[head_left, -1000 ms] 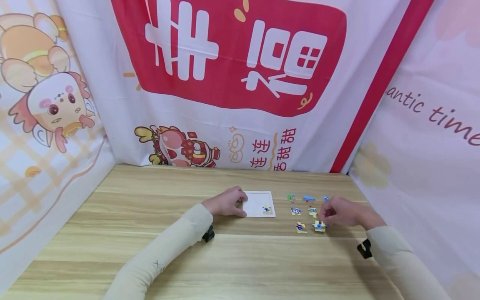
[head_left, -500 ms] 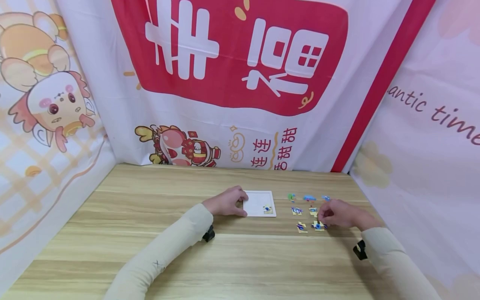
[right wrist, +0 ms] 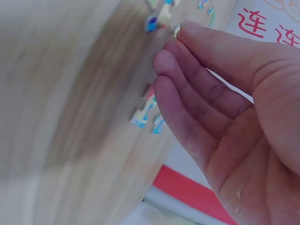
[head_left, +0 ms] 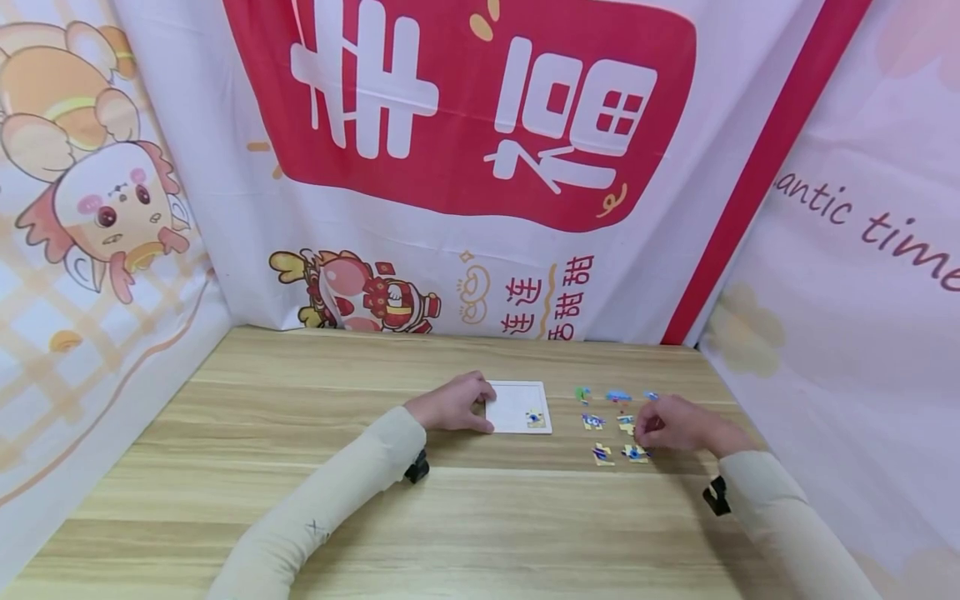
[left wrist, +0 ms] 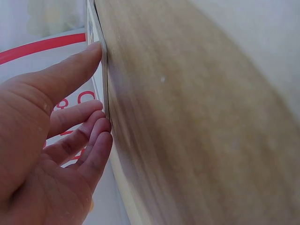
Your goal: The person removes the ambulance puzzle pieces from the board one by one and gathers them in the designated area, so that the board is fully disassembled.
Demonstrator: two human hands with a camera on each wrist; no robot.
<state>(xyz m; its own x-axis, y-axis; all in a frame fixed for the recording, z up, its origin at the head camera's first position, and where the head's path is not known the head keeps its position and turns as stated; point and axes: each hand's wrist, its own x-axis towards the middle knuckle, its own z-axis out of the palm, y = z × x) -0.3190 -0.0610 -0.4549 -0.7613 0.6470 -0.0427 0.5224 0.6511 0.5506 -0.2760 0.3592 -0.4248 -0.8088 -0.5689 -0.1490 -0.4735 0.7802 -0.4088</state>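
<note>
My left hand (head_left: 453, 405) holds a flat white puzzle tray (head_left: 512, 404) by its left edge, thumb near the front corner and fingers farther back. One jigsaw piece (head_left: 534, 418) with a blue spot lies in the tray's near right corner. Right of the tray, my right hand (head_left: 673, 423) pinches at the edge of another jigsaw piece (head_left: 634, 454), also marked with a blue spot. Seen from the right wrist, thumb and forefinger (right wrist: 174, 46) meet at a small yellowish bit, and the fingertips partly hide it. The left wrist view shows the thumb (left wrist: 89, 58) on the tray's edge.
More loose pieces lie in rough rows: a green one (head_left: 582, 395), a blue one (head_left: 618, 396), a purple-and-white one (head_left: 592, 422) and a yellow one (head_left: 602, 455). The wooden table (head_left: 315, 500) meets a printed cloth (head_left: 480, 275) behind and at both sides.
The right hand has shifted slightly left, and the blue-spotted piece beside its fingertips has moved left with it, now flat on the table. The left hand and tray stay put.
</note>
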